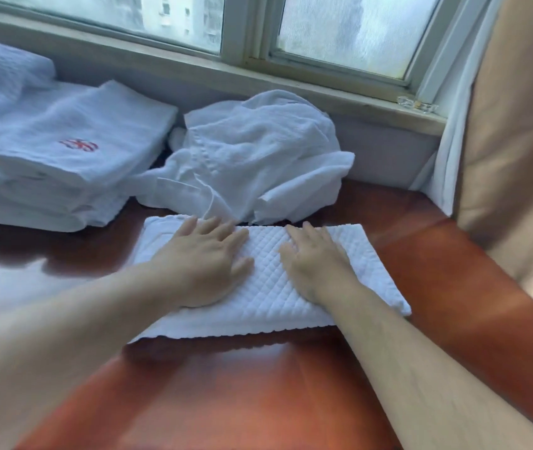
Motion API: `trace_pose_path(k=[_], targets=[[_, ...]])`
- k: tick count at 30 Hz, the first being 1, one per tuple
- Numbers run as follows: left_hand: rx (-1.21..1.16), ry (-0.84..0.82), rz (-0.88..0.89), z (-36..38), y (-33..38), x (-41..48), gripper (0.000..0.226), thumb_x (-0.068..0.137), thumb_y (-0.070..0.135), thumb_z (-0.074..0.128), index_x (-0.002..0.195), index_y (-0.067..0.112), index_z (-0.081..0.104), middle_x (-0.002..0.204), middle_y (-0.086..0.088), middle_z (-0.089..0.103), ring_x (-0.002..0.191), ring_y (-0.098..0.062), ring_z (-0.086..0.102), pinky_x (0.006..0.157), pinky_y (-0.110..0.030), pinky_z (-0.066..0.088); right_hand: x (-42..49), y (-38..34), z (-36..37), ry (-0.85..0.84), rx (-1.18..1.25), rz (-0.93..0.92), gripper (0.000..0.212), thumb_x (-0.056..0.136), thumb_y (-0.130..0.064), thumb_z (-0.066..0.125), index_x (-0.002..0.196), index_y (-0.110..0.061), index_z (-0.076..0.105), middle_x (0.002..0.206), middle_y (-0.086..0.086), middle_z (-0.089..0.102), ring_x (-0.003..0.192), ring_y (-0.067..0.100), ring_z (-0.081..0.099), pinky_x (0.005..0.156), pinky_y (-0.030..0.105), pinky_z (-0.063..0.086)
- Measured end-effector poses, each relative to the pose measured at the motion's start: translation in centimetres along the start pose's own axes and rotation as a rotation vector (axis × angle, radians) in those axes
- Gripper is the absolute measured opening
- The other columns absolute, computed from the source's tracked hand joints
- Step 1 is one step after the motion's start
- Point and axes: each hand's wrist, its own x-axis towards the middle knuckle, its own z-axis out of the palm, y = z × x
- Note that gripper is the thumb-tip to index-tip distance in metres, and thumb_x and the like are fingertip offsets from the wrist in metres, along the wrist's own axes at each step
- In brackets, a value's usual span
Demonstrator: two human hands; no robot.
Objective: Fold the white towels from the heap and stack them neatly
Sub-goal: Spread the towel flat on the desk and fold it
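We see both forearms reaching forward from the lower edge of the view, palms down. The left hand (206, 264) lies flat on the left half of the folded towel (266, 287), its fingers straight and slightly spread, tips near the towel's far edge; it grasps nothing and simply presses on the cloth. The right hand (315, 264) lies flat on the right half in the same way, fingers extended and close together, holding nothing. The two hands sit side by side, a strip of quilted cloth showing between them. This towel is a long white rectangle lying on the reddish wooden table (226, 401), directly in front of us. Just behind it we find the heap (258, 157) of crumpled white towels, pushed against the wall under the window (340, 34). To the left of the heap stands the stack (73, 170) of folded white towels, the top one bearing a red emblem (78, 145). A tan curtain (518, 125) hangs at the right.
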Motion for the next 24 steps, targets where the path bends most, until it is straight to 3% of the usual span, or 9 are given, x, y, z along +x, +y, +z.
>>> trace_pose_path(k=[3, 9, 11, 13, 15, 18, 20, 22, 24], targets=[[0.003, -0.068, 0.010, 0.8, -0.1, -0.2, 0.079, 0.090, 0.071, 0.004, 0.159, 0.032, 0.001, 0.168, 0.004, -0.003, 0.154, -0.014, -0.006, 0.123, -0.043, -0.008, 0.0, 2.6, 0.3, -0.061, -0.066, 0.156, 0.072, 0.090, -0.071, 0.012, 0.157, -0.045, 0.010, 0.168, -0.013, -0.002, 0.154, 0.024, -0.008, 0.122, 0.051, -0.004], [-0.050, -0.091, 0.005, 0.8, 0.0, 0.3, 0.076, 0.093, 0.072, 0.013, 0.159, 0.034, 0.002, 0.168, 0.004, -0.002, 0.154, -0.016, -0.004, 0.123, -0.043, -0.003, 0.5, 4.0, 0.3, -0.029, -0.064, 0.237, 0.081, 0.082, -0.078, 0.009, 0.156, -0.046, 0.010, 0.168, -0.016, -0.001, 0.154, 0.028, -0.007, 0.122, 0.054, 0.003], [-0.161, 0.027, 0.019, 0.6, -0.3, 0.1, 0.063, 0.100, 0.060, 0.026, 0.157, 0.032, 0.023, 0.166, 0.004, 0.017, 0.152, -0.015, 0.010, 0.121, -0.036, 0.003, 0.2, 3.7, 0.3, 0.026, -0.044, 0.216, 0.073, 0.089, -0.072, 0.016, 0.156, -0.042, 0.019, 0.168, -0.012, 0.008, 0.154, 0.028, 0.001, 0.121, 0.053, 0.007], [-0.299, 0.174, -0.010, 0.2, -1.3, -0.6, 0.044, 0.103, 0.042, 0.039, 0.145, 0.031, 0.045, 0.156, 0.007, 0.038, 0.146, -0.015, 0.022, 0.114, -0.025, 0.008, -0.3, 3.0, 0.0, 0.155, -0.027, 0.192, 0.061, 0.094, -0.060, 0.030, 0.149, -0.034, 0.040, 0.160, -0.006, 0.033, 0.149, 0.027, 0.021, 0.119, 0.049, 0.018], [-0.274, 0.156, -0.033, 0.1, -2.6, -1.5, 0.040, 0.103, 0.036, 0.041, 0.142, 0.037, 0.046, 0.157, 0.011, 0.035, 0.147, -0.013, 0.016, 0.115, -0.026, 0.003, -1.0, 2.4, -0.4, 0.290, -0.128, 0.170, 0.048, 0.095, -0.048, 0.042, 0.134, -0.024, 0.057, 0.141, -0.001, 0.054, 0.133, 0.028, 0.039, 0.112, 0.045, 0.028], [-0.209, -0.045, -0.068, 0.0, -5.3, -4.1, 0.047, 0.105, 0.044, 0.028, 0.152, 0.048, 0.026, 0.165, 0.019, 0.009, 0.152, -0.009, -0.004, 0.123, -0.046, 0.001, -2.4, -0.9, -0.3, 0.409, -0.034, -0.053, 0.030, 0.094, -0.030, 0.055, 0.116, -0.015, 0.069, 0.119, 0.003, 0.064, 0.117, 0.029, 0.049, 0.101, 0.042, 0.038], [-0.221, -0.087, -0.085, -0.2, -6.5, -5.8, 0.050, 0.104, 0.050, 0.025, 0.153, 0.049, 0.021, 0.165, 0.020, 0.005, 0.152, -0.007, -0.006, 0.123, -0.048, 0.009, -3.9, -4.6, 0.2, 0.296, 0.142, -0.269, 0.020, 0.094, -0.027, 0.057, 0.102, -0.018, 0.073, 0.103, -0.001, 0.066, 0.108, 0.026, 0.055, 0.095, 0.038, 0.044], [-0.188, -0.085, -0.105, -0.6, -7.3, -7.5, 0.051, 0.101, 0.053, 0.026, 0.152, 0.050, 0.023, 0.165, 0.019, 0.010, 0.152, -0.010, 0.001, 0.120, -0.049, 0.016, -5.7, -8.3, 1.1, 0.129, 0.152, -0.476, 0.019, 0.094, -0.035, 0.059, 0.097, -0.024, 0.074, 0.100, -0.009, 0.064, 0.104, 0.018, 0.055, 0.094, 0.033, 0.044], [-0.163, -0.084, -0.132, -1.3, -8.2, -9.0, 0.051, 0.099, 0.056, 0.027, 0.150, 0.053, 0.028, 0.162, 0.020, 0.019, 0.148, -0.014, 0.011, 0.115, -0.048, 0.021, -7.4, -11.0, 1.8, 0.001, 0.133, -0.572, 0.036, 0.091, -0.058, 0.054, 0.108, -0.030, 0.071, 0.111, -0.017, 0.060, 0.109, 0.009, 0.049, 0.099, 0.028, 0.039]])
